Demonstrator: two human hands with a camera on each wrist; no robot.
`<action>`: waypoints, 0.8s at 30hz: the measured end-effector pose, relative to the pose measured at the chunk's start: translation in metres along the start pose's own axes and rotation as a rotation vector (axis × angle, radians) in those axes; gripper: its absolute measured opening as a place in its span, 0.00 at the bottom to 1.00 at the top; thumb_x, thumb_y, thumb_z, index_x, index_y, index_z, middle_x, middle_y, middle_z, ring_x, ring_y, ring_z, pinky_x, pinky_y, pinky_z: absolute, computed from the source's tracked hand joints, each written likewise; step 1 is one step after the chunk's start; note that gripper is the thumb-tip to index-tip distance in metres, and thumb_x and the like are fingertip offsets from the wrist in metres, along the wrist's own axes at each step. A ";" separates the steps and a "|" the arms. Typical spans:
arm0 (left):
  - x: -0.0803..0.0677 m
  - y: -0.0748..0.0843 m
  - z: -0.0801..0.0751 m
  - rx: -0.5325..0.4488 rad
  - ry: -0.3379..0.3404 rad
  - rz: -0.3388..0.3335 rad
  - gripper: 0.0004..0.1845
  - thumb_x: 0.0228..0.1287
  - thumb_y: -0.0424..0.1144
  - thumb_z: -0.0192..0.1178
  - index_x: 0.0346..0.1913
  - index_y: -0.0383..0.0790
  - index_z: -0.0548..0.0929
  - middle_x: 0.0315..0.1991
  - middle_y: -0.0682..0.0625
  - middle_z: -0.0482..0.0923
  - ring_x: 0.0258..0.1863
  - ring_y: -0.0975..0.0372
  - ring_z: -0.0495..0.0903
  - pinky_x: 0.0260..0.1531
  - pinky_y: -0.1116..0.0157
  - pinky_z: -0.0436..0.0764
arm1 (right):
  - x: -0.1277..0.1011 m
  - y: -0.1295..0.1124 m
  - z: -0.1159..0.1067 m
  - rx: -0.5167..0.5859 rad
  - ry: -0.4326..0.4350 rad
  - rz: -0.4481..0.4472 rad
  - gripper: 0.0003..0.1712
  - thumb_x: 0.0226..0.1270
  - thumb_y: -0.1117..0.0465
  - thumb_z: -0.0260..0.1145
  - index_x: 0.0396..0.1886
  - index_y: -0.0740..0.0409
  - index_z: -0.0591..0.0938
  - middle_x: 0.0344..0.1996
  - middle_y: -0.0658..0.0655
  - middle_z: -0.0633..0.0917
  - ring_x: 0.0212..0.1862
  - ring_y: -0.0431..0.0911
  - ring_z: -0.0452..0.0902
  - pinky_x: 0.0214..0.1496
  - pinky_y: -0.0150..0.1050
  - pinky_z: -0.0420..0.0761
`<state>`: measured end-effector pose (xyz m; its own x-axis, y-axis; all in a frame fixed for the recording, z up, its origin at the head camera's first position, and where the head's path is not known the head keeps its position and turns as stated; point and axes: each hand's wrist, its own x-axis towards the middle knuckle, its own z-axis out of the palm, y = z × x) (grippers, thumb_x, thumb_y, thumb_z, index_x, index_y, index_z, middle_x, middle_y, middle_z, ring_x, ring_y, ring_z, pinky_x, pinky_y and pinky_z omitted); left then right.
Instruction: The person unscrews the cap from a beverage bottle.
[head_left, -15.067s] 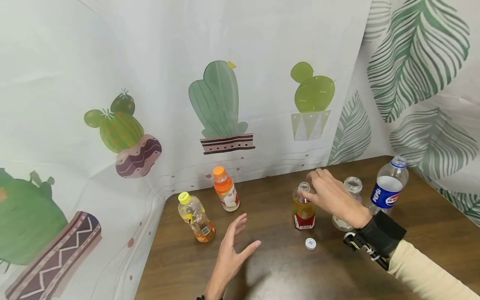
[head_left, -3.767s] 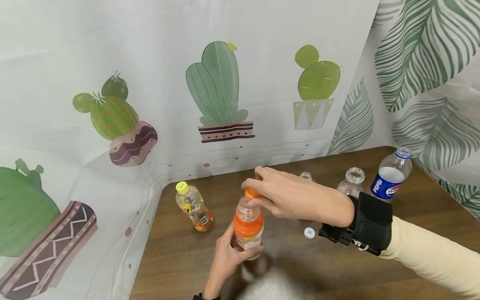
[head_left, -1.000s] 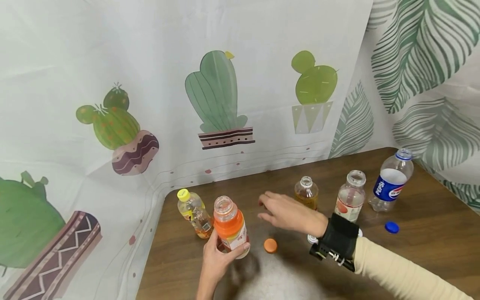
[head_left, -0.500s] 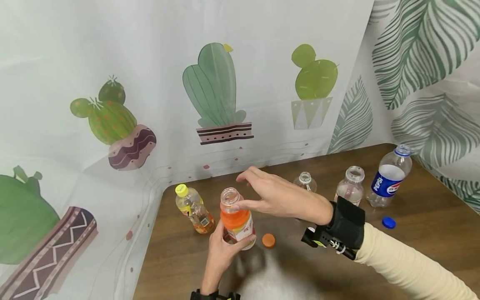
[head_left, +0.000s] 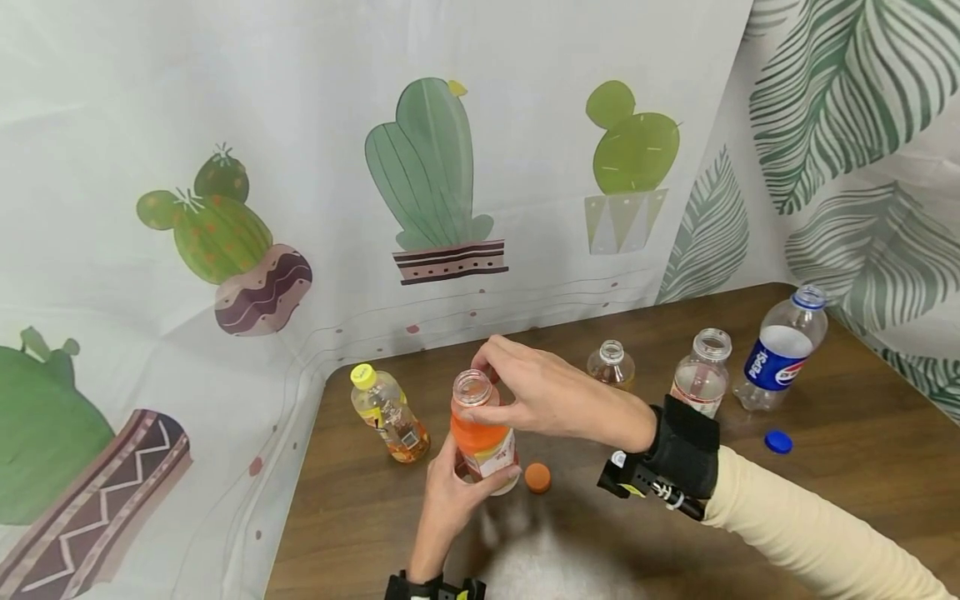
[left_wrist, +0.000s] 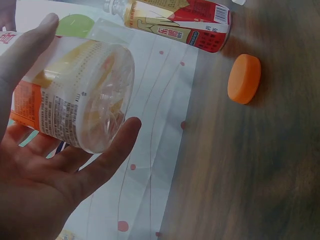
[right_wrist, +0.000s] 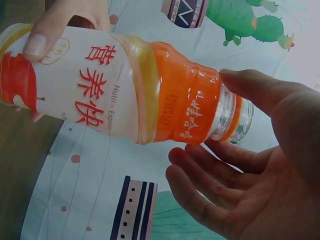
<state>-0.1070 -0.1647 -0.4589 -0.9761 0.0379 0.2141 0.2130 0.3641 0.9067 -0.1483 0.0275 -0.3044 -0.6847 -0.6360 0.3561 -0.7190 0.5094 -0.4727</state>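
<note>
A drink bottle [head_left: 480,437] with an orange upper sleeve and a clear, uncapped neck is between both hands. The left hand [head_left: 452,498] grips its lower part, thumb across the label. In the left wrist view the bottle's clear base [left_wrist: 107,110] shows, raised off the table. At the neck [right_wrist: 227,112], the right hand [head_left: 551,390] has its thumb on one side and its index finger on the other; its remaining fingers are spread below in the right wrist view. The orange cap [head_left: 537,477] lies on the table just right of the bottle.
Left stands a yellow-capped bottle [head_left: 390,417] with some amber drink. To the right are an uncapped red-labelled bottle [left_wrist: 177,22], a wide-mouthed clear bottle [head_left: 701,379] and an uncapped Pepsi bottle [head_left: 780,358]. A blue cap [head_left: 778,442] lies before them. A printed cloth [head_left: 540,208] hangs behind.
The orange bottle was standing capped at the back; the left hand took it and the right removed its cap, now on the table. The right hand has since come back to the neck.
</note>
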 end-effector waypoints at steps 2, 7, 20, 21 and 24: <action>0.000 0.000 0.001 -0.009 -0.025 0.003 0.36 0.46 0.45 0.80 0.60 0.55 0.74 0.50 0.55 0.84 0.46 0.63 0.83 0.47 0.64 0.82 | 0.000 0.000 0.000 -0.003 0.001 0.008 0.23 0.65 0.42 0.68 0.48 0.53 0.77 0.41 0.47 0.77 0.37 0.38 0.72 0.39 0.31 0.76; 0.001 -0.001 0.006 -0.011 -0.092 0.023 0.38 0.51 0.42 0.77 0.64 0.51 0.69 0.52 0.53 0.82 0.49 0.62 0.81 0.51 0.63 0.81 | 0.002 0.002 0.000 0.010 -0.005 0.051 0.22 0.65 0.43 0.68 0.46 0.54 0.76 0.38 0.47 0.77 0.35 0.39 0.72 0.38 0.32 0.75; -0.006 -0.010 0.008 -0.046 0.003 0.023 0.48 0.61 0.42 0.70 0.77 0.53 0.50 0.74 0.40 0.60 0.74 0.46 0.59 0.64 0.39 0.70 | 0.004 0.018 -0.002 0.056 0.067 0.177 0.22 0.65 0.51 0.70 0.48 0.61 0.74 0.41 0.54 0.77 0.39 0.44 0.77 0.39 0.35 0.79; -0.006 -0.010 0.006 -0.038 0.021 0.020 0.46 0.62 0.42 0.69 0.77 0.53 0.51 0.73 0.41 0.62 0.74 0.47 0.61 0.63 0.40 0.71 | 0.005 0.022 -0.001 0.053 0.077 0.189 0.22 0.65 0.52 0.70 0.47 0.62 0.74 0.41 0.55 0.77 0.39 0.45 0.76 0.39 0.36 0.79; -0.007 -0.011 0.004 -0.025 0.054 0.009 0.41 0.65 0.41 0.67 0.75 0.53 0.55 0.69 0.43 0.67 0.70 0.49 0.67 0.60 0.42 0.74 | 0.005 0.032 0.004 0.049 0.096 0.214 0.21 0.64 0.54 0.70 0.46 0.64 0.74 0.40 0.57 0.76 0.38 0.45 0.73 0.39 0.37 0.77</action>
<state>-0.1026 -0.1651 -0.4716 -0.9704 -0.0092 0.2412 0.2238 0.3404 0.9133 -0.1746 0.0382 -0.3206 -0.8308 -0.4574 0.3173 -0.5512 0.5965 -0.5834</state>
